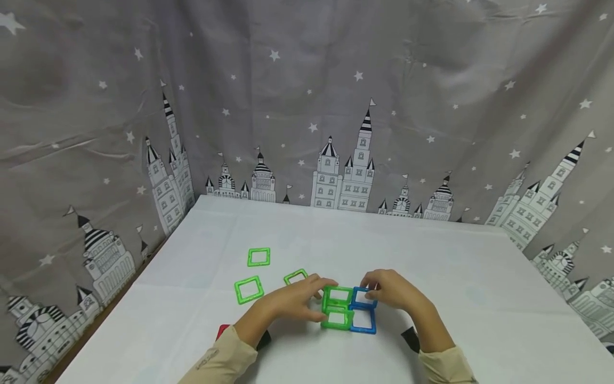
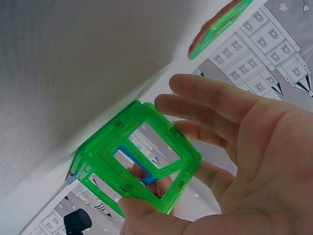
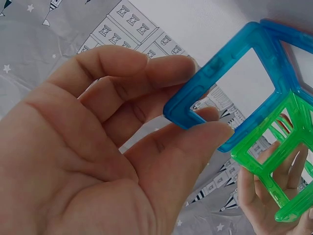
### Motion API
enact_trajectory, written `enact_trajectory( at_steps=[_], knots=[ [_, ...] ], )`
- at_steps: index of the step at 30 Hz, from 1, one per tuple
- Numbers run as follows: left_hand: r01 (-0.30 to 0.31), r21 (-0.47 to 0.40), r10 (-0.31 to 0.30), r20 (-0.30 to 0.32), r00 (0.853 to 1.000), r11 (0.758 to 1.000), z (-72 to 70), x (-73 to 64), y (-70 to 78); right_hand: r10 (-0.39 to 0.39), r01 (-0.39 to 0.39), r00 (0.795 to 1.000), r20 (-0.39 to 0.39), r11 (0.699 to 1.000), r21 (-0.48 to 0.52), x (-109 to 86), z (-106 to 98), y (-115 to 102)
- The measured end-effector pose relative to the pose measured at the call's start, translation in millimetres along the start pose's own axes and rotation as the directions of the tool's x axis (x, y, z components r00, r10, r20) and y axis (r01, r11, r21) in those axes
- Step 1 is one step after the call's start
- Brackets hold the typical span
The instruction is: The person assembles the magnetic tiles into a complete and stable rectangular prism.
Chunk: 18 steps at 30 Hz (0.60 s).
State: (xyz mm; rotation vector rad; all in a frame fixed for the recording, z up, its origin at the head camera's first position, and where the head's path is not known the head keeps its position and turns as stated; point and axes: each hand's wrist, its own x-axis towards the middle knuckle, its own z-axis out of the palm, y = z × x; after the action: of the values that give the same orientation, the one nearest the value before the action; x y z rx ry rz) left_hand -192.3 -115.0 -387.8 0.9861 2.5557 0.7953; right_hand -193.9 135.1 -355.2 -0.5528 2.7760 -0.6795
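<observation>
A small structure of green square magnetic tiles point(image 1: 337, 318) stands on the white table, with blue tiles joined at its right side. My left hand point(image 1: 298, 300) steadies the green part, thumb at its near left and index finger by the far edge. In the left wrist view the thumb overlaps a corner of the green tile point(image 2: 183, 147). My right hand point(image 1: 394, 289) pinches a blue magnetic tile point(image 3: 215, 66) between thumb and fingers, at the far right of the structure. A second blue tile point(image 1: 363, 332) lies nearer me.
Left of the structure lie loose green tiles: one at the back point(image 1: 259, 263), a tilted one point(image 1: 249, 301), and one partly behind my left hand point(image 1: 288, 278). A red piece point(image 1: 221, 331) peeks out beside my left sleeve. A grey curtain with printed castles point(image 1: 288, 106) hangs behind the table.
</observation>
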Motion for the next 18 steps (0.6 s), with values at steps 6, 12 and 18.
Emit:
enact_trajectory(
  at_steps=[6,12,18],
  knots=[
    [0.021,-0.002,-0.021,0.002,1.0,1.0,-1.4,1.7,0.8,-0.043,0.043,0.999,-0.004,0.999,0.008,1.1,-1.0,1.6],
    [0.009,-0.023,-0.009,0.011,1.0,1.0,-1.7,2.6,1.4,-0.048,0.048,0.999,-0.013,0.999,0.013,1.9,1.8,2.1],
    [0.012,-0.027,-0.012,0.009,1.0,1.0,-1.2,1.3,0.6,-0.09,0.09,0.996,-0.015,0.996,-0.011,2.6,5.6,0.0]
  ],
)
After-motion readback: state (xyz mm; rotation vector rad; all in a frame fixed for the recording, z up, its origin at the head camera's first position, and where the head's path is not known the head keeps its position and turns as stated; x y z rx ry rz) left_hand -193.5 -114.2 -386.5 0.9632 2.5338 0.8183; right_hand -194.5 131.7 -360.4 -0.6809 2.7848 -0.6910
